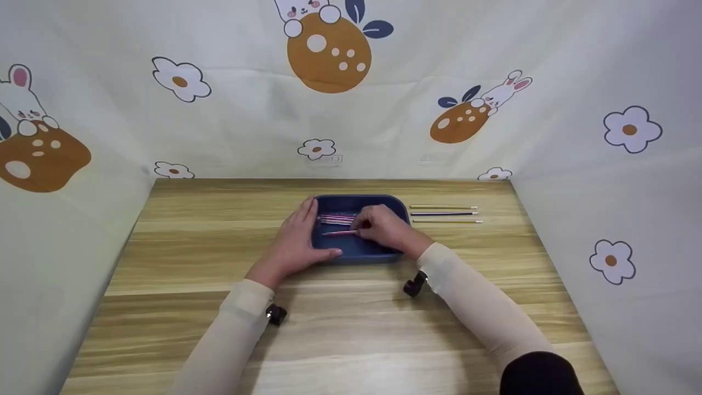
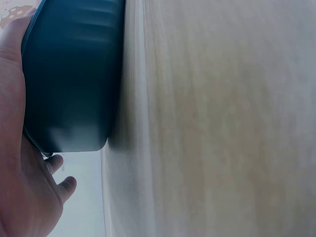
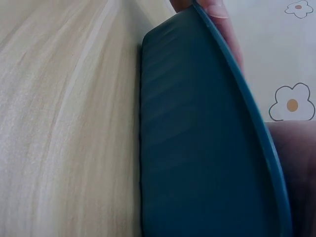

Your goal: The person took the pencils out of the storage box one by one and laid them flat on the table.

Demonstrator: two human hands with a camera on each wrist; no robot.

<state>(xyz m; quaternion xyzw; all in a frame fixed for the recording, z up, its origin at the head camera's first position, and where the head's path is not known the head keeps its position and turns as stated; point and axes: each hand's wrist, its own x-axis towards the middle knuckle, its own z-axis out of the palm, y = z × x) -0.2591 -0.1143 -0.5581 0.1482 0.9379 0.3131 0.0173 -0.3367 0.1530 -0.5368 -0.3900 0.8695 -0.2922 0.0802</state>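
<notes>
A dark blue rectangular tub (image 1: 356, 257) stands on the table. My left hand (image 1: 293, 241) holds its left side, the fingers along the left rim and the thumb over the front rim; in the left wrist view the hand (image 2: 19, 163) lies along the tub wall (image 2: 74, 84). Inside the tub my right hand (image 1: 384, 226) pinches a thin pink pencil (image 1: 339, 233) by its right part, its left end sticking out leftward. Several pink and white striped pencils (image 1: 335, 219) lie side by side near the tub's back. The right wrist view shows mostly the tub's outer wall (image 3: 197, 128).
Three pencils with pale eraser ends lie right of the tub: a gold one (image 1: 441, 207), a dark one (image 1: 441, 213) and a yellowish one (image 1: 444, 221). The wooden table (image 1: 340, 340) is bordered by a printed cloth (image 1: 247, 126) at the back and sides.
</notes>
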